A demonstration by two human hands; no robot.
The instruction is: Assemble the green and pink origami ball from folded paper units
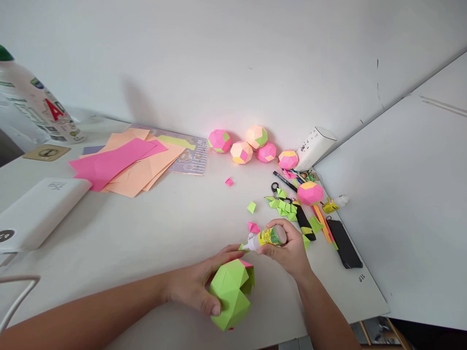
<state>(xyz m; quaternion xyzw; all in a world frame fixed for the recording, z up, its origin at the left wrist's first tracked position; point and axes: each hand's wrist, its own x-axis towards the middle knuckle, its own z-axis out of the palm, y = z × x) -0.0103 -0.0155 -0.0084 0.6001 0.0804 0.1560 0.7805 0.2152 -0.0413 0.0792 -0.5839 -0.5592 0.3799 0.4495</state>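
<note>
My left hand (200,284) is wrapped round a green and pink folded-paper ball (231,291) close to the table's front edge. The ball has a gap on its right side. In my right hand (288,250) is a glue bottle (268,236) with a yellow-green label, tilted so its nozzle points left. The nozzle tip meets a small green paper piece (243,247) near the left fingertips; whether those fingers grip the piece is unclear. Just beyond the bottle lie a pink folded piece (253,227) and a green one (251,207).
Several finished paper balls (241,152) line the wall. Pink and peach paper sheets (127,163) and a white power bank (44,209) are on the left. At right lie green folded pieces (286,209), a cutter (305,222), a second glue bottle (333,204) and a black phone (345,243).
</note>
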